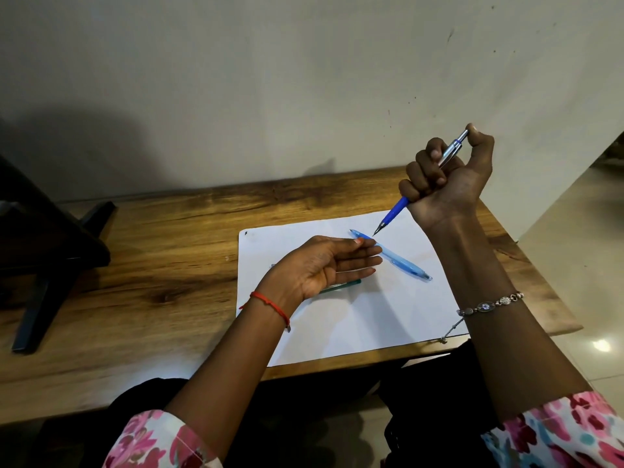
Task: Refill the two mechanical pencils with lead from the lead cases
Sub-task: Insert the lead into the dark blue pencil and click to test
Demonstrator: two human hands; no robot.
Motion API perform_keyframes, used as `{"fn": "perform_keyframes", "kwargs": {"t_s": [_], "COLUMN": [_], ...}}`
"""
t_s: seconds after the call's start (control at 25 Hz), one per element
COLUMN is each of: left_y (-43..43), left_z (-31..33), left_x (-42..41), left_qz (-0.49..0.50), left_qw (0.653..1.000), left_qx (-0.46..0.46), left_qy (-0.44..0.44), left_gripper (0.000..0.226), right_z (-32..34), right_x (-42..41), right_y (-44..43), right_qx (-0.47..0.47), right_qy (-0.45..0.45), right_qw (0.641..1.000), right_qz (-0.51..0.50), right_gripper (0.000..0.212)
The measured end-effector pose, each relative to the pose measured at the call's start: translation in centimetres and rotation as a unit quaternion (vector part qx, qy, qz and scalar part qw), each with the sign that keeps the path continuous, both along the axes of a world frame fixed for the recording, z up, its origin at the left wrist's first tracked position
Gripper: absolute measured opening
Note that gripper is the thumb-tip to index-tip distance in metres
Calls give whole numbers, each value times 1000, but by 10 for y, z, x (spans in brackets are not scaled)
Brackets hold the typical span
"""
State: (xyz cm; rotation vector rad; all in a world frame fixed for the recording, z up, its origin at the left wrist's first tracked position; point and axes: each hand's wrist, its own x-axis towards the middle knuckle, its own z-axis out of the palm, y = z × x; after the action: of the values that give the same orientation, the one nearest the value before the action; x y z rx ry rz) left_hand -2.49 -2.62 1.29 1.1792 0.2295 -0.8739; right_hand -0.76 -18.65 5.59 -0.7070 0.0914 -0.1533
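In the head view, the right hand (449,177) is closed around the dark blue pencil (398,208). The thumb sits on the top button and the tip points down toward 7 o'clock, probably to click the lead out. The left hand (324,268) lies open, palm up, under that tip, I think to catch or test the lead. The light blue pencil (401,261) rests on the paper (371,325) at 3 o'clock from this hand. A green lead case (341,286) is half hidden at 5 o'clock.

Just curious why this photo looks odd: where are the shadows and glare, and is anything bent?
Head view: a broad soft shadow darkens the wall at left; a light glares off the floor at right; the wide lens bows the table edge; the pencil in the right hand is sharp.
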Motion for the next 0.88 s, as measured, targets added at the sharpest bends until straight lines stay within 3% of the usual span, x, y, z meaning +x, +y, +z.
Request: {"fn": "perform_keyframes", "kwargs": {"t_s": [0.88], "left_y": [0], "left_z": [-2], "left_x": [1], "left_qz": [6], "left_qw": [1000], "left_qx": [-11], "left_qy": [-2], "left_gripper": [18], "right_z": [3], "right_x": [-2], "right_y": [0], "right_qx": [-11], "right_qy": [9], "right_qw": [1000], "right_qz": [-15], "right_gripper": [52]}}
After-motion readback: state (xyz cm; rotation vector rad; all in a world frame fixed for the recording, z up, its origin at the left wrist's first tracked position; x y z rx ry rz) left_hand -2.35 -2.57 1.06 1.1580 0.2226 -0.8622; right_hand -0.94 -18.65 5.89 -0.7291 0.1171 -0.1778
